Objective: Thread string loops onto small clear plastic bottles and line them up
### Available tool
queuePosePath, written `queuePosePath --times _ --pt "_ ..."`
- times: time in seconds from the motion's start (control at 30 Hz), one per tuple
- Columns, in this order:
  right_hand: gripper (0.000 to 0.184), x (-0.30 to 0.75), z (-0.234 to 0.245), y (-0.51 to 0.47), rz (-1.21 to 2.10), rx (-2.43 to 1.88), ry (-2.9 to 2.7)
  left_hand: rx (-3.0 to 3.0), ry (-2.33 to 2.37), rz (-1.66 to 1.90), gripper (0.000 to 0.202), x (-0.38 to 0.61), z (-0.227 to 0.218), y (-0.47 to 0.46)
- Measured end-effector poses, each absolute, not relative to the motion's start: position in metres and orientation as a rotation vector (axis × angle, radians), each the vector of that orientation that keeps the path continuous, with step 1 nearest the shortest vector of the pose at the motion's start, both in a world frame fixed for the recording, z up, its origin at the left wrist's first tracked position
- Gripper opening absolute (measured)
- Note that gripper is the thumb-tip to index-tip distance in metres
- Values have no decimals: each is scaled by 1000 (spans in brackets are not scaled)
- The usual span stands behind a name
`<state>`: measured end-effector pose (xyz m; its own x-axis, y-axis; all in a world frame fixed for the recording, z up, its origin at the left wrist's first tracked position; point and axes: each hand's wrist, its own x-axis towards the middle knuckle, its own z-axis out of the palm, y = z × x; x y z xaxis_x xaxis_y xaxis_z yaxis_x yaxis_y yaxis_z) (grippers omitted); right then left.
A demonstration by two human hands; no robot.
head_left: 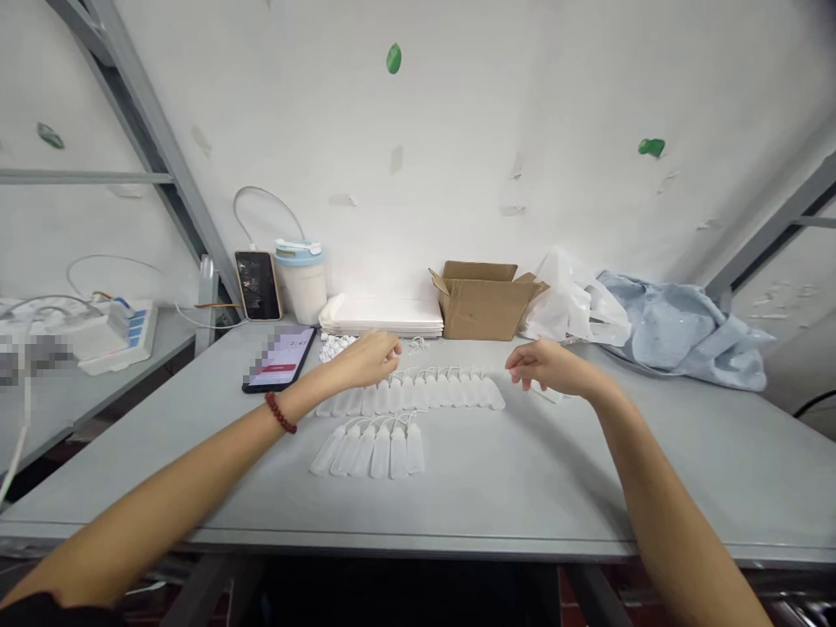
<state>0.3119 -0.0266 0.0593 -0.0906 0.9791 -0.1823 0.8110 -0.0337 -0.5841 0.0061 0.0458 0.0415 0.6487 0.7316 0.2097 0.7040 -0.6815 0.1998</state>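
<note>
Two rows of small translucent white bottles lie on the grey table, each with a thin white cord at its neck. The back row (418,396) is the longer one; the front row (372,451) has several bottles side by side. My left hand (372,357) is over the left part of the back row, fingers curled and closed; what they hold, if anything, is hidden. To its left is a pile of small white caps (334,347). Beyond the back row's right end, my right hand (545,366) has its fingers pinched together. Something small and white shows near its fingertips, too small to name.
A phone (279,359) lies at the left, near a second phone (259,286) and a lidded cup (304,283). Along the wall stand a white stack (385,315), an open cardboard box (487,305), a white plastic bag (575,300) and a light blue cloth (685,326).
</note>
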Motion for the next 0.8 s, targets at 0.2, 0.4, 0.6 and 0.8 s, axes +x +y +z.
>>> queuePosePath --times 0.2,0.4,0.6,0.8 --pt "21 338 49 -16 204 -2316 -1895 2837 1287 314 28 41 34 84" --pt "29 349 49 -17 102 -2345 -1887 2938 1256 273 24 58 25 87" --pt "34 362 38 -7 31 -2386 -1913 2967 1250 392 22 47 35 87" --pt "45 375 23 3 1 -2432 -1913 2690 1294 812 20 24 49 79"
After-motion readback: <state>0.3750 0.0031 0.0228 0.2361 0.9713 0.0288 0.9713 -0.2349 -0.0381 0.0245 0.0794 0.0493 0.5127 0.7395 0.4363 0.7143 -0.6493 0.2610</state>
